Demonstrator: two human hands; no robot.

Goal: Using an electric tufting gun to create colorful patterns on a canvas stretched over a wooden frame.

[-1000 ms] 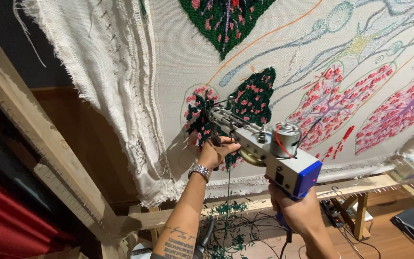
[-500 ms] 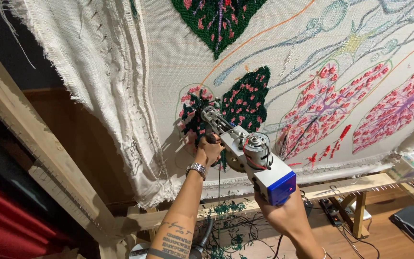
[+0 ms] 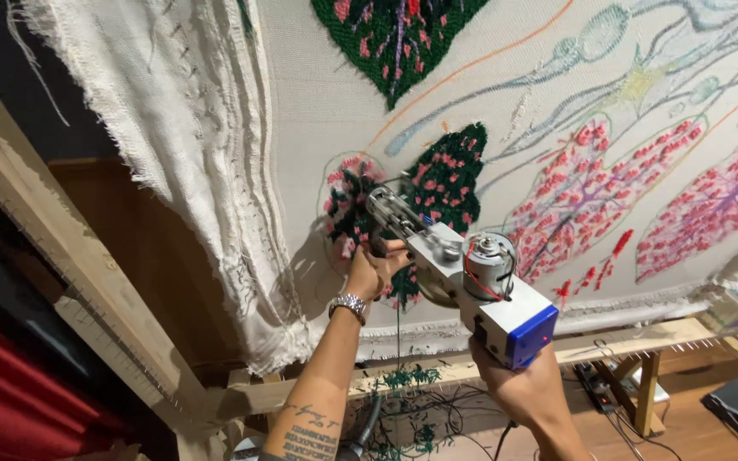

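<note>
Tufting gun: the grey metal tufting gun (image 3: 450, 265) with a blue rear end points up and to the left, its tip pressed against the cloth at a small pink and dark green leaf patch (image 3: 348, 209).
My right hand: my right hand (image 3: 527, 388) is closed around the gun's lower handle, just under the blue block.
My left hand: my left hand (image 3: 373, 269) is curled around the gun's front grip close to the cloth; a silver watch (image 3: 350, 305) sits on that wrist.
Motor: a round motor (image 3: 489, 256) with red wire sits on top of the gun's body.
Cloth: the white backing cloth (image 3: 318, 102) is stretched on a wooden frame (image 3: 61, 282), with frayed loose folds hanging at the left edge.
Patterns: a dark green leaf with pink dots (image 3: 446, 179) lies just right of the gun's tip; pink leaves (image 3: 591, 192) are further right.
Below: green yarn scraps (image 3: 407, 380) and dark cables lie under the frame's lower bar.
</note>
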